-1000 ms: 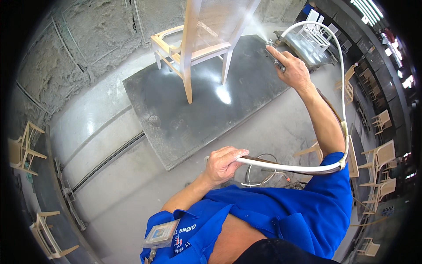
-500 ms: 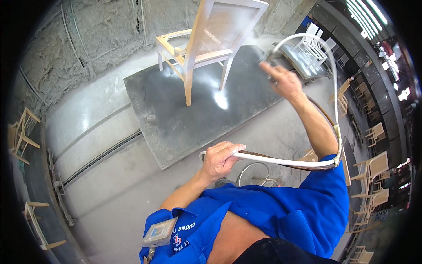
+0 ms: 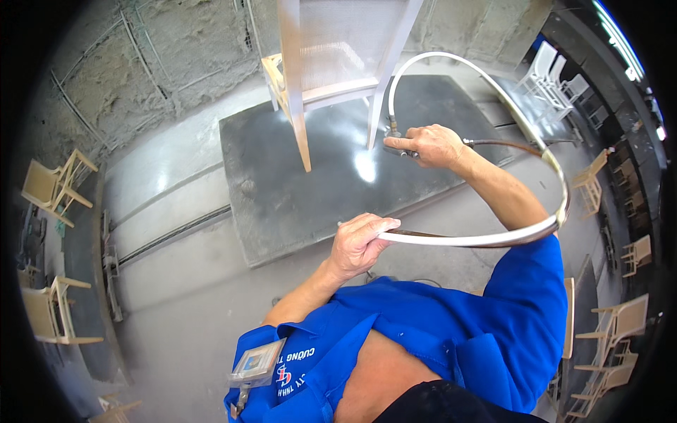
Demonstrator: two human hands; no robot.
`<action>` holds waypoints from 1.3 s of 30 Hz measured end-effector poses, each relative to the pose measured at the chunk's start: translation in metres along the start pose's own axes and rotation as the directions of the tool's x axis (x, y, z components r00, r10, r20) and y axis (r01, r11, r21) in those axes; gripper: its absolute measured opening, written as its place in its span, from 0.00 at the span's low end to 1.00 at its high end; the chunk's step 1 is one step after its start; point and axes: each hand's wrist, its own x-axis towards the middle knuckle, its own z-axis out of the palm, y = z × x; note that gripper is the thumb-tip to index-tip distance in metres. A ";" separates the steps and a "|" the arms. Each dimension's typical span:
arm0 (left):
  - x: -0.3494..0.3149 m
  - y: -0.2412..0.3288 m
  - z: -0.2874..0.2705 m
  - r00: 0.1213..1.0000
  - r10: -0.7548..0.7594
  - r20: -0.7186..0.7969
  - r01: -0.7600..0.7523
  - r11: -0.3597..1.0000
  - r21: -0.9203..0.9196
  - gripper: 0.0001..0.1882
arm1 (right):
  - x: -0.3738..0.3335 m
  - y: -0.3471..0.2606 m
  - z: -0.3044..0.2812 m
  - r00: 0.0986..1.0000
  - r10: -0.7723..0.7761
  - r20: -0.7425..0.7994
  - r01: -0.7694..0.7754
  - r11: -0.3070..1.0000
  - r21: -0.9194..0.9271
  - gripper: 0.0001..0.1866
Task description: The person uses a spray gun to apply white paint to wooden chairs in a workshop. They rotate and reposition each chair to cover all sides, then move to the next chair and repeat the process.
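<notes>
My right hand point(image 3: 438, 146) is closed round a spray gun point(image 3: 400, 143), its front end turned left toward the chair. From the gun a white hose point(image 3: 479, 68) arches up and round to the right, joined with a brown hose point(image 3: 518, 146) near my right elbow. My left hand point(image 3: 363, 244) grips both hoses in front of my chest. A wooden chair point(image 3: 338, 92) stands beyond my hands, its back panel toward me; its frame looks partly white, while one rear leg stays pale wood. The gun and the chair are apart. The top of the chair is cut off.
Under the chair lies a wide dark platform point(image 3: 282, 204). A rough, coated wall point(image 3: 204, 56) rises behind it. Several pale chairs point(image 3: 60, 183) stand along the left, more wooden chairs point(image 3: 620, 324) on the right, and white chairs point(image 3: 553, 77) at the far right. A floor rail point(image 3: 176, 235) runs at the left.
My right hand has swung left and slightly nearer with the spray gun, bringing it closer to the chair's leg. The view has shifted a little; my left hand keeps its grip on the hoses.
</notes>
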 end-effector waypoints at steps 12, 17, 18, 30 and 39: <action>0.005 0.014 0.073 0.978 -0.201 0.047 0.187 0.959 0.215 0.12 | 0.024 0.120 -0.010 0.706 -0.178 -0.686 0.287 0.957 0.047 0.47; 0.000 0.028 0.080 0.936 -0.352 0.006 0.332 0.888 0.318 0.13 | 0.086 0.142 0.064 0.830 -0.280 -0.482 0.361 0.929 0.082 0.36; -0.003 0.031 0.083 0.920 -0.393 -0.012 0.375 0.869 0.322 0.14 | 0.095 0.141 0.083 0.847 -0.305 -0.435 0.382 0.918 0.101 0.35; -0.014 0.053 0.073 0.753 -0.654 -0.066 0.572 0.603 0.557 0.13 | 0.127 0.005 0.316 0.986 -0.151 0.069 0.044 0.642 0.766 0.26; -0.021 0.041 0.036 0.843 -0.537 0.041 0.475 0.777 0.414 0.11 | 0.052 0.029 0.191 0.416 0.879 -0.231 0.161 0.178 0.971 0.23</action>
